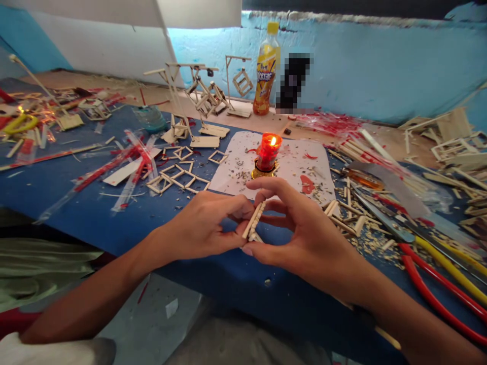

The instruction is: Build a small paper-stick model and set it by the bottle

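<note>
Both hands meet above the front edge of the blue tabletop (pixel 182 213), around a small piece made of short wooden sticks (pixel 254 221). My left hand (pixel 213 223) pinches its left side between thumb and fingers. On the other side, the thumb and bent fingers of my right hand (pixel 292 223) grip the piece. Fingers hide part of it, so its full shape is unclear. Just beyond the hands, a lit red candle (pixel 269 152) stands on a white board (pixel 239 152) strewn with dark crumbs. Square stick frames (pixel 178 175) lie to the left.
Red-handled shears (pixel 418 274) and yellow-handled shears (pixel 437 253) lie at right, beside wood scraps. Stick models with hanging cages (pixel 207 96) stand at the back near a drink bottle (pixel 266 71). Red-and-clear plastic wrappers (pixel 139 162) and a glass jar (pixel 150 119) are at left.
</note>
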`<state>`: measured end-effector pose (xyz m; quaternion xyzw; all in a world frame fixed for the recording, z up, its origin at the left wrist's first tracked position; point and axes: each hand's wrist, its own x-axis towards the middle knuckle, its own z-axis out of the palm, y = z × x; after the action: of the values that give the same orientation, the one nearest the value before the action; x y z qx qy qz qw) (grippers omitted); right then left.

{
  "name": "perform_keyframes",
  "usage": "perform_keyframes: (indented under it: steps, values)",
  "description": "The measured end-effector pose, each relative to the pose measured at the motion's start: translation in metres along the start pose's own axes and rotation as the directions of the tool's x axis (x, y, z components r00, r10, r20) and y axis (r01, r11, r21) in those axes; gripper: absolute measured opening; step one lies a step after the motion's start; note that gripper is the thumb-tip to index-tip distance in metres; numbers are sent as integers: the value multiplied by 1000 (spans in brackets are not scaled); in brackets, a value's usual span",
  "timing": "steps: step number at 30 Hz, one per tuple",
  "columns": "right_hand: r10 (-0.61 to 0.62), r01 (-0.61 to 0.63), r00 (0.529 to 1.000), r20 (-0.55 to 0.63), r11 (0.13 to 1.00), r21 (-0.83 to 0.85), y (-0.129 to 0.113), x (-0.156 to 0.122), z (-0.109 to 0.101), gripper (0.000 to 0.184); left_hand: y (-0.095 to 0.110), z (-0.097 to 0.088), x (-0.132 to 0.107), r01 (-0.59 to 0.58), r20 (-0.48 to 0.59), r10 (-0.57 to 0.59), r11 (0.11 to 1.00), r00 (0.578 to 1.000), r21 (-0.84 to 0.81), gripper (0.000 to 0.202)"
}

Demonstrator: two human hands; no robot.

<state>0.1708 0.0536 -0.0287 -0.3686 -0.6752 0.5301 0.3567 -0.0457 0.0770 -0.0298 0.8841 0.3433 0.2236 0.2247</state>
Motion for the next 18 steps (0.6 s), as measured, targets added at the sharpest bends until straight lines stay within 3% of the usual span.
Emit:
perform_keyframes:
  steps: [8,18]
  values:
    - [-27,24,999,-41,998,-64,2,1,4,63,4,3,2,11,-110,-7,999,994,35,11]
    - [-96,74,993,-66,954,-290,2,1,1,66,-9,-5,-14,122,-108,-126,992,986,-41,12]
